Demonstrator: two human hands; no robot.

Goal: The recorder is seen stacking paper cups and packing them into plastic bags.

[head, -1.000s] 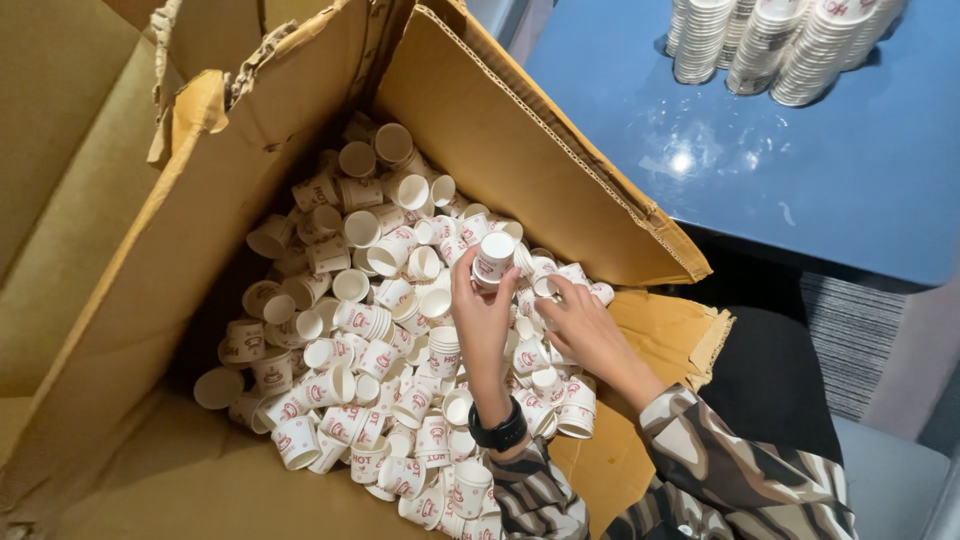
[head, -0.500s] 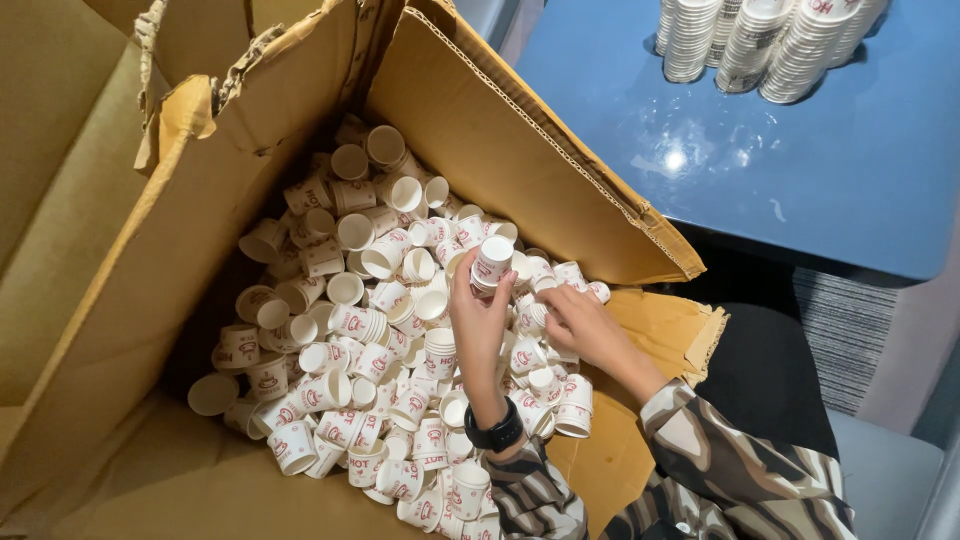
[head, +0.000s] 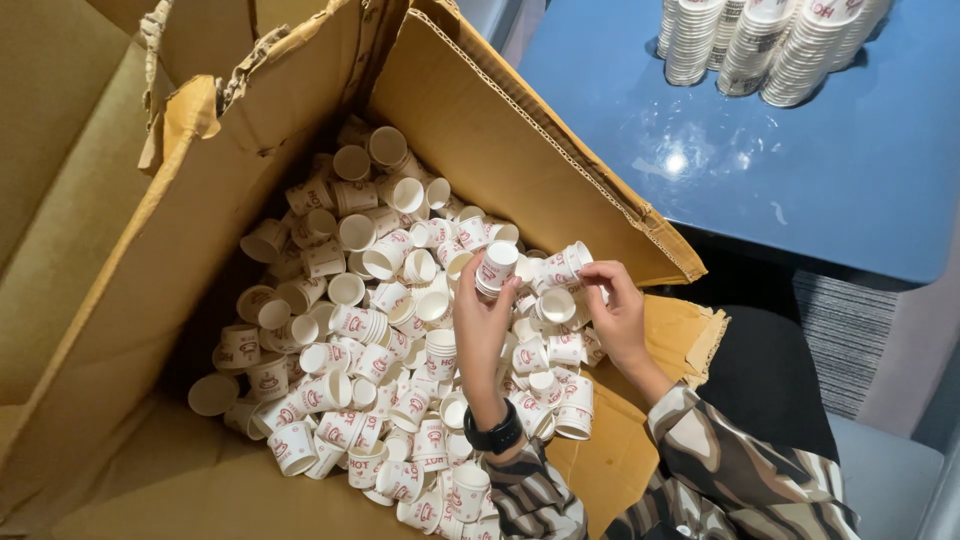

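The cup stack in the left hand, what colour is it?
White paper with a red print; the head view shows the cup stack in the left hand.

A large brown cardboard box (head: 150, 330) lies open, with its flaps spread out and one torn edge at the top. Directly on its inner bottom lies a loose heap of small white paper cups (head: 380, 340) with red print. Some cups stand upright, many lie on their side, and a few are pushed into each other. The heap runs from the far corner of the box to the near edge.

To the right of the box there is a blue glossy desk (head: 800, 180). On its far part lie several stacks of cups (head: 760, 45), close together and touching.
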